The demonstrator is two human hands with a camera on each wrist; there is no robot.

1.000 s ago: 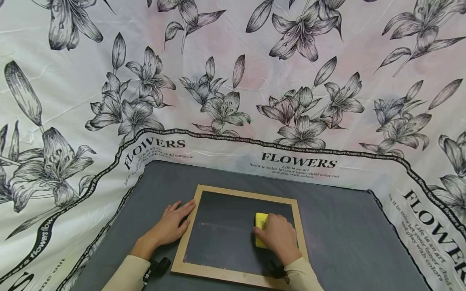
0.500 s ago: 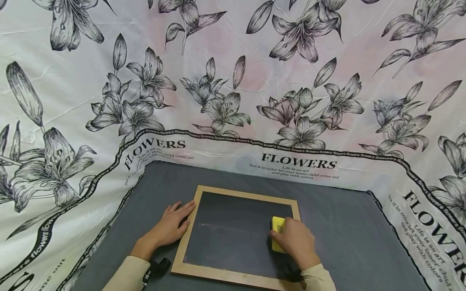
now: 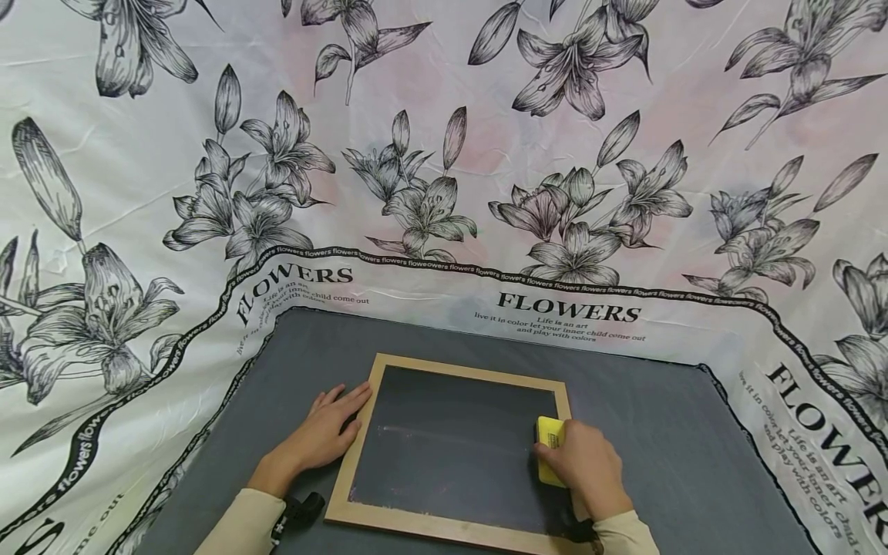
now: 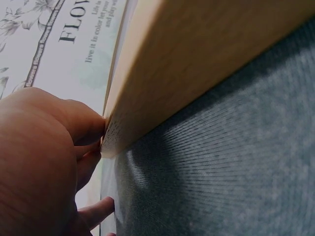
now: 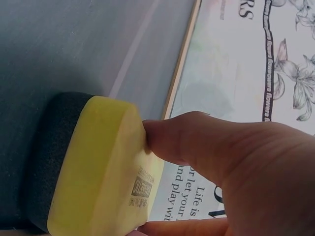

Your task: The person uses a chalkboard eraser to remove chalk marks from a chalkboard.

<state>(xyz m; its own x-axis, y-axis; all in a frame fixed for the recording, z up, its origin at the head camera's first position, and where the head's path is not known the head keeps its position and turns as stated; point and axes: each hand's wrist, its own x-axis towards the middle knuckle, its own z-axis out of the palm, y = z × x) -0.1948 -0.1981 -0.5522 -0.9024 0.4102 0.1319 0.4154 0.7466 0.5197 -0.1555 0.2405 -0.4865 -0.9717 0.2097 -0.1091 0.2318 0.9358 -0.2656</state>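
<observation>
A chalkboard [image 3: 458, 455] in a light wooden frame [image 3: 444, 523] lies flat on the grey tabletop. Faint pale streaks show on the left and lower parts of its dark surface. My right hand [image 3: 590, 466] grips a yellow board eraser [image 3: 550, 451] near the board's right edge. In the right wrist view the eraser's black pad [image 5: 54, 157] faces the board, and my thumb presses its yellow back. My left hand [image 3: 319, 435] rests against the frame's left side with fingers extended; the left wrist view shows the fingertips touching the frame's edge [image 4: 162, 73].
Grey cloth [image 3: 666, 447] covers the table around the board. White fabric [image 3: 430, 177] printed with black lilies and lettering hangs behind and at both sides. A black strap device [image 3: 303, 509] sits at my left wrist.
My right hand has slid the eraser rightward across the board, from right of its middle to the right side of the frame. My left hand stays in place.
</observation>
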